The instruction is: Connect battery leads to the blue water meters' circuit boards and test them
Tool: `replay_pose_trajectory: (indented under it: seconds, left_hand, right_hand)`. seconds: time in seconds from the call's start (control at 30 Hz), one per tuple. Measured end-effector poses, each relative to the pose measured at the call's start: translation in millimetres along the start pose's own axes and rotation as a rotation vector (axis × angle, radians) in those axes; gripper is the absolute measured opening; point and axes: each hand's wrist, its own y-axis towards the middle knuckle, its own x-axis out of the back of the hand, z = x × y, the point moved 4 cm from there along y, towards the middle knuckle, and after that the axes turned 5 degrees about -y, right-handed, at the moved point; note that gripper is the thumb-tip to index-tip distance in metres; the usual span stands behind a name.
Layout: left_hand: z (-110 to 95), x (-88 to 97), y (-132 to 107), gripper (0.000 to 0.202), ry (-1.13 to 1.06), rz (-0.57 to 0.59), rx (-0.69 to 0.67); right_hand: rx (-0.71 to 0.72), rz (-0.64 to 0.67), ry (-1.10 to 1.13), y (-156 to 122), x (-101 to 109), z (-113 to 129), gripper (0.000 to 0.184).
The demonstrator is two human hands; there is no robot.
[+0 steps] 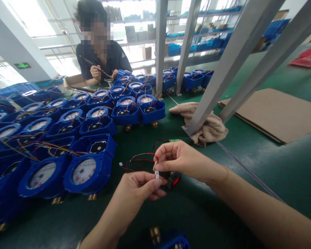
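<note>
My left hand point(141, 186) pinches a small white wire connector point(157, 175) between thumb and forefinger. Just above it, the closed fingertips of my right hand point(176, 157) grip thin red and black wires point(145, 159) where they meet the connector. Whether the white piece is one part or two joined halves is too small to tell. Another white plug point(120, 164) lies loose at the left end of the wires. Behind my fingers sits a small black device with a glowing red display point(175, 181), partly covered. A green part point(174, 140) shows past my right knuckles.
Rows of blue water meters point(86, 169) with brass fittings and loose wires fill the left side. Grey metal posts point(209, 69) rise on the right beside a beige cloth point(209, 129) and flat cardboard point(280, 114). Across the green table point(238, 186), a co-worker point(103, 58) holds a tool.
</note>
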Motion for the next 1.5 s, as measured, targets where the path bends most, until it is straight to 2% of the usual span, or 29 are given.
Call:
replay_pose_trajectory:
  seconds: [0.47, 0.7, 0.87, 1.03, 1.2, 1.37, 1.43, 1.5]
  left_hand:
    - [-0.1, -1.5, -1.8, 0.021, 0.010, 0.031, -0.002]
    - [0.6, -1.7, -2.1, 0.022, -0.001, 0.029, 0.009]
    - [1.3, -2.0, -1.2, 0.022, -0.028, 0.020, 0.012]
    - [2.4, -2.8, -1.7, 0.025, -0.093, 0.022, 0.011]
    - [5.1, -3.5, -1.4, 0.027, -0.083, 0.012, 0.003]
    - [1.8, -1.7, -1.2, 0.024, 0.046, 0.035, 0.039]
    - [-4.1, 2.7, -8.0, 0.028, 0.216, 0.054, 0.085]
    - [-13.4, 11.5, -20.1, 0.037, 0.500, 0.056, 0.116]
  right_hand:
    - [-0.022, -0.017, -0.114, -3.5, -0.3, 5.0, 0.032]
    - [0.027, -0.023, -0.160, -3.1, 0.9, 3.2, 0.025]
    - [0.031, -0.005, -0.158, -2.6, 0.0, 2.0, 0.021]
    - [0.016, -0.040, -0.154, -2.0, -1.7, 0.8, 0.022]
    - [0.028, 0.005, -0.177, -1.6, -2.8, 0.5, 0.013]
    - [0.014, 0.043, -0.226, -2.0, -0.8, 3.6, 0.016]
    - [0.003, 0.064, -0.246, -3.0, 0.7, 6.0, 0.019]
    - [-0.008, 0.068, -0.282, -4.9, 2.8, 8.8, 0.018]
